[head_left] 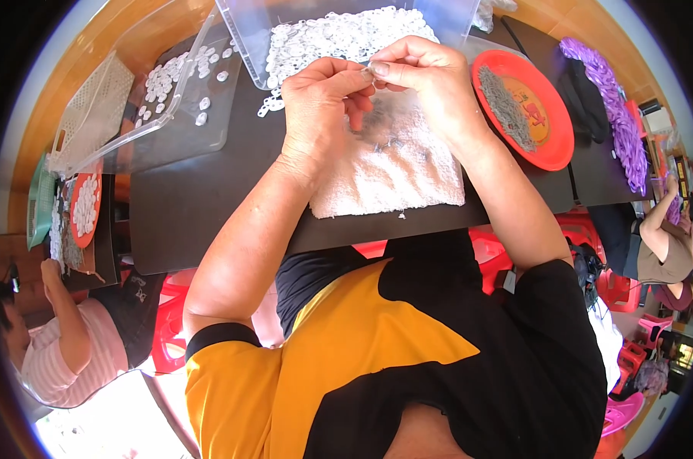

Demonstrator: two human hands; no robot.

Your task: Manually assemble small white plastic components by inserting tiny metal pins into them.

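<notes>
My left hand (pixel 321 99) and my right hand (pixel 430 73) meet fingertip to fingertip above a white towel (pixel 384 183). Both pinch at the same spot, where a tiny pale piece seems to show; its kind is too small to make out. Under the hands, small grey bits lie scattered on the towel. Just beyond stands a clear plastic bin (pixel 245 46) heaped with small white plastic pieces (pixel 316 38). A few of these pieces lie on the dark table beside the bin, near my left hand.
On the right, a red plate (pixel 556 141) holds a pile of small grey parts (pixel 503 107); beyond it lies a purple bundle (pixel 610 107). A clear lid (pixel 209 130) with white pieces is at the left, near a white basket (pixel 94 99). Other people sit at both sides.
</notes>
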